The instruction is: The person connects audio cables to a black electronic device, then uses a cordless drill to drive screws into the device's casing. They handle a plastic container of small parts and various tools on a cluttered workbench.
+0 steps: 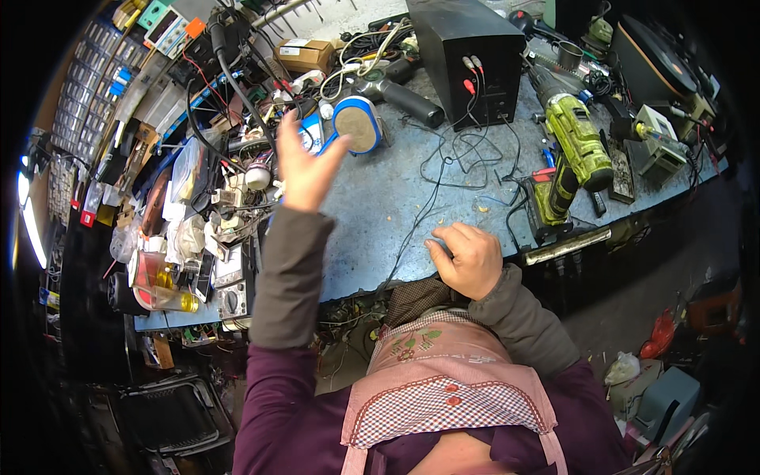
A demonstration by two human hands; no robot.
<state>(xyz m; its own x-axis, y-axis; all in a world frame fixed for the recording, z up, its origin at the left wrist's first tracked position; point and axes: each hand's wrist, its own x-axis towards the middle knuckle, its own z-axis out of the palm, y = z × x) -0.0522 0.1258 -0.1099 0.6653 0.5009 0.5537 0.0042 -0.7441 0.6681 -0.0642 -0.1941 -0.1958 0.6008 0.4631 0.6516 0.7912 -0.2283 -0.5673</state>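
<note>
My left hand [309,168] is raised over the left part of the blue bench top [372,226], with thumb and fingers spread and nothing between them. Just beyond its thumb is a round blue-rimmed thing [356,125] with a flat tan face; its kind is unclear. My right hand [469,257] rests at the bench's front edge, loosely curled. No object shows in it, though its underside is hidden. A thin black cable [434,190] runs across the bench to the left of that hand, joining a loose tangle near a black speaker-like box [467,63].
A yellow-green cordless drill [578,138] stands at the right. Behind the blue-rimmed thing lies a dark tool with a cylindrical handle [412,103]. A small cardboard box [305,55], cables and loose parts crowd the back left; a multimeter [233,297] lies at the front left.
</note>
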